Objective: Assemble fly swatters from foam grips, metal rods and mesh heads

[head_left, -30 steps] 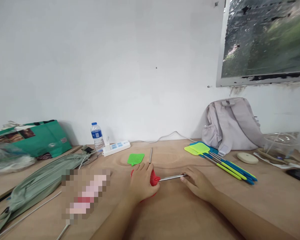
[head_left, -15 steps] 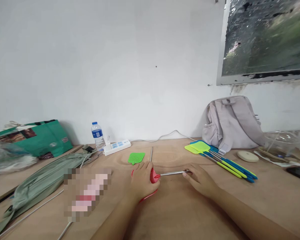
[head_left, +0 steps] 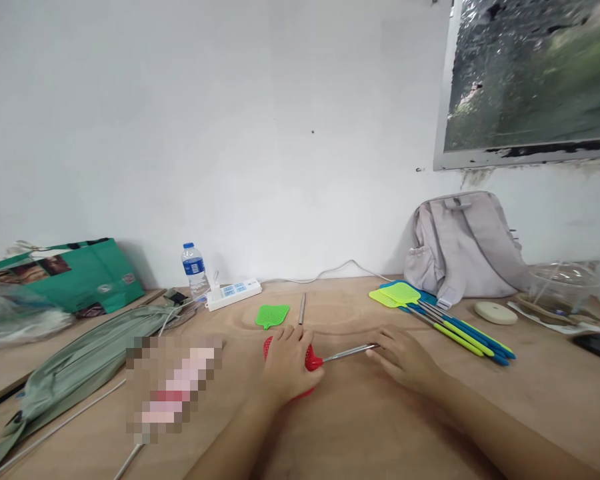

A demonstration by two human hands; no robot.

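My left hand (head_left: 291, 363) is closed over the perforated red head of a fly swatter (head_left: 313, 360), covering most of it. A silver metal rod (head_left: 349, 353) runs from the neck of that head to my right hand (head_left: 405, 357). The thumb and fingers of my right hand pinch the far end of the rod. Just beyond my left fingertips a second, loose metal rod (head_left: 303, 309) lies on the table, pointing at the wall. Beside it, to the left, rests a detached green swatter head (head_left: 272, 316).
On the right are several yellow and blue fly swatters (head_left: 460, 330), a grey backpack (head_left: 465, 247), a white round object (head_left: 495, 313) and a phone (head_left: 597, 348). Leftward stand a power strip (head_left: 235, 294), a water bottle (head_left: 194, 270), a green cloth bag (head_left: 80, 360) and a teal bag (head_left: 100, 277).
The red swatter head has turned slightly under my left hand, and its rod now slants more upward to the right. My left hand has shifted a little toward me, uncovering the loose rod's near end.
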